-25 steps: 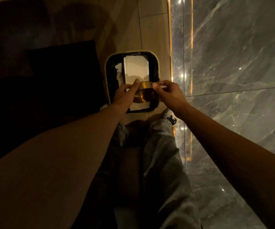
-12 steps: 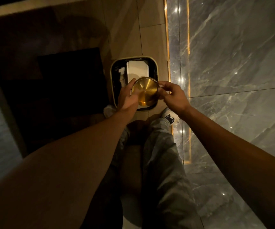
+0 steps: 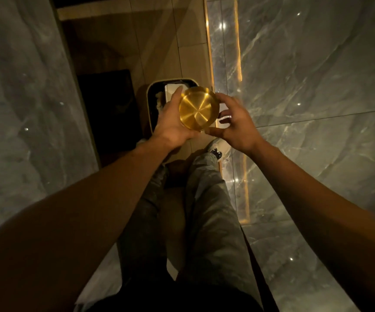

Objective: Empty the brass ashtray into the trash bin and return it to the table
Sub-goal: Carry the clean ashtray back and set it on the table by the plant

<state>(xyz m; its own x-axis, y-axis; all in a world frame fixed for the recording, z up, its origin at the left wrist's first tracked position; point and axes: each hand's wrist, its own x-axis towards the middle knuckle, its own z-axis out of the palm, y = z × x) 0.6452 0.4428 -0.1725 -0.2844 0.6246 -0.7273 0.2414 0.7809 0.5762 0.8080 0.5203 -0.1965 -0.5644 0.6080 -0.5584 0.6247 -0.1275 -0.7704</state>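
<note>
The round brass ashtray [image 3: 196, 108] is held above the near right part of the trash bin [image 3: 148, 102], its shiny flat face turned up toward me. My left hand [image 3: 170, 124] grips it from the left and underneath, with the fingers along its rim. My right hand [image 3: 236, 124] is just to the right of it, fingers spread; the thumb lies close to the lower rim and the fingers stand off it. The bin is small and rectangular with a pale rim and a dark liner, and white paper [image 3: 172, 91] lies inside.
A glossy grey marble wall [image 3: 305, 86] with a lit gold strip [image 3: 210, 64] runs along the right. Another grey marble surface [image 3: 24, 109] rises on the left, beside a dark mat [image 3: 110, 109]. My legs and a shoe [image 3: 218, 149] stand just before the bin.
The ashtray has turned from tipped over the bin to face up and has risen toward me. My right hand has let go of its rim and opened. The view has pulled back from the bin.
</note>
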